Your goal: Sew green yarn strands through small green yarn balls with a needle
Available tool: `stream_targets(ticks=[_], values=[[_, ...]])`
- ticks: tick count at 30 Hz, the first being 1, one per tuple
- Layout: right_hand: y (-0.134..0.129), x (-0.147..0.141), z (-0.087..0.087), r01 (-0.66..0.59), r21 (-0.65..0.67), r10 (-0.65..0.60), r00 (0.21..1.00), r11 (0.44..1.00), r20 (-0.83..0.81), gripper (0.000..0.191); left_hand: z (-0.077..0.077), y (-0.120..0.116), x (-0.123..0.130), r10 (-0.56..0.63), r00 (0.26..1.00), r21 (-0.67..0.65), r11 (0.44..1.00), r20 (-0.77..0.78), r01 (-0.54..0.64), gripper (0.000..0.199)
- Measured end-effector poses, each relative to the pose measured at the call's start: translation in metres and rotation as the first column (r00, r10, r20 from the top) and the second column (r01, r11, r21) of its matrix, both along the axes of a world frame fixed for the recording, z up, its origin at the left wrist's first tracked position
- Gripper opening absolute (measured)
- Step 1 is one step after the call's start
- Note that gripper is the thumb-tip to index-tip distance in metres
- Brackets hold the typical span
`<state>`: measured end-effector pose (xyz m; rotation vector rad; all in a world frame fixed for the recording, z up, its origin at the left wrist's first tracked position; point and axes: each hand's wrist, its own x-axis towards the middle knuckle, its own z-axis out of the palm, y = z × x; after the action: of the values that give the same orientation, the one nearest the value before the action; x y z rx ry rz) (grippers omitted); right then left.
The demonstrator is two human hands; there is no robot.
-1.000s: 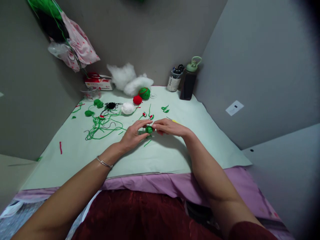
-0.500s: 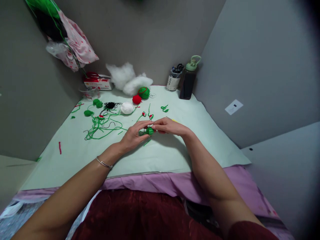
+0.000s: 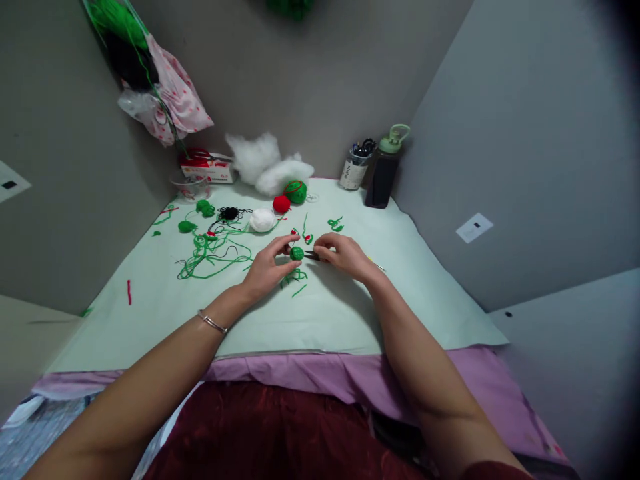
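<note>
My left hand (image 3: 265,270) is closed round a small round green crocheted piece (image 3: 297,253), held between thumb and fingers just above the table. My right hand (image 3: 343,253) grips small dark scissors (image 3: 313,255), whose blades point left at the green piece with a slight space between them. Short green yarn ends (image 3: 299,275) lie beneath the left hand. Just beyond the hands sits a small red, white and green crocheted bit (image 3: 309,239); a similar bit is partly hidden by the left fingertips.
Tangled green yarn (image 3: 215,260) spreads on the left, near a black yarn bundle (image 3: 229,213). White (image 3: 262,220), red (image 3: 281,204) and green (image 3: 296,192) yarn balls stand behind, before white stuffing (image 3: 260,160). A bottle (image 3: 384,173) and pen holder (image 3: 354,170) stand at the back right.
My right hand has drawn slightly right, away from the green piece, and the scissor blades now show. Green yarn ends now show under my left hand. The whole view has shifted a little.
</note>
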<state>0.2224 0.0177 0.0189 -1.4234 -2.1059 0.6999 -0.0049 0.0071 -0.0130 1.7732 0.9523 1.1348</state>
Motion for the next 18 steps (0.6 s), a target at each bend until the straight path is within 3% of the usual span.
stream_targets(ticks=[4, 7, 11, 18], values=[[-0.006, -0.017, 0.001, -0.111, -0.095, 0.067, 0.922, 0.989, -0.381, 0.031, -0.002, -0.001, 0.001, -0.033, 0.998, 0.082, 0.996, -0.051, 0.037, 0.052], [-0.008, -0.024, -0.002, -0.215, -0.166, 0.102, 0.853, 0.962, -0.512, 0.033, -0.003, 0.0, 0.001, -0.059, 0.998, 0.062, 0.996, -0.025, 0.06, 0.053], [-0.004, -0.022, -0.006, -0.19, -0.161, 0.082, 0.855, 0.968, -0.511, 0.033, -0.005, 0.004, 0.001, -0.053, 0.994, -0.106, 0.992, 0.093, 0.063, 0.056], [0.007, -0.018, -0.017, 0.127, 0.001, -0.122, 0.95, 0.992, -0.287, 0.025, 0.003, 0.011, -0.003, 0.078, 0.904, -0.402, 0.909, 0.421, 0.109, 0.045]])
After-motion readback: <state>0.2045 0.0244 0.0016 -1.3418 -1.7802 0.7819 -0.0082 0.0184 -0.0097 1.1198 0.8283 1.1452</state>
